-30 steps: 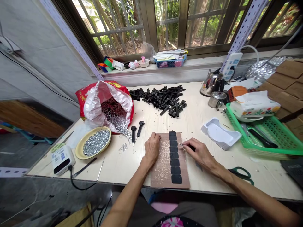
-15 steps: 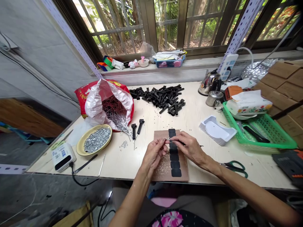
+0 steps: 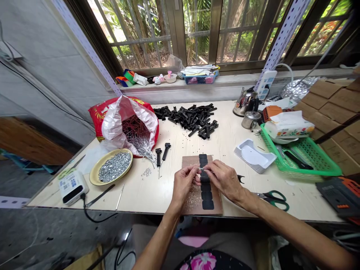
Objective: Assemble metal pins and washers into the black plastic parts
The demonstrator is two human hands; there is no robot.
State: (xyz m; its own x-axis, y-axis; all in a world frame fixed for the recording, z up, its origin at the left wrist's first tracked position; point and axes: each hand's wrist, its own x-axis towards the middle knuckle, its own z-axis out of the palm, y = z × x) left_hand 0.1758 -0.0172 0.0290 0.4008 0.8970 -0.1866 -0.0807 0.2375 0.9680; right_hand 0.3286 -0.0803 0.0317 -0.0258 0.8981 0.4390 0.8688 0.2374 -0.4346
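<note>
Over the brown board (image 3: 188, 162) my two hands meet, fingertips almost touching. My left hand (image 3: 183, 183) is closed in a pinch at the end of a thin metal rod (image 3: 200, 168). My right hand (image 3: 226, 180) is closed around a black plastic part (image 3: 241, 178), whose forked end sticks out beside the wrist; most of it is hidden in the palm. A strip of black rounded pads (image 3: 207, 195) runs down the board under the hands, with pale crumbs to its left. Two black parts with metal rods (image 3: 158, 156) lie left of the board.
A heap of black plastic parts (image 3: 194, 119) lies at the back. At left are a red and white bag (image 3: 109, 125) of metal rods and a yellow bowl (image 3: 95, 179) of small metal pieces. Scissors (image 3: 277, 198), a white tray (image 3: 254, 154) and a green basket (image 3: 317, 170) stand right.
My right hand has turned, so more of the black part's forked end shows beside it. Both hands stay together over the board; the view has shifted slightly.
</note>
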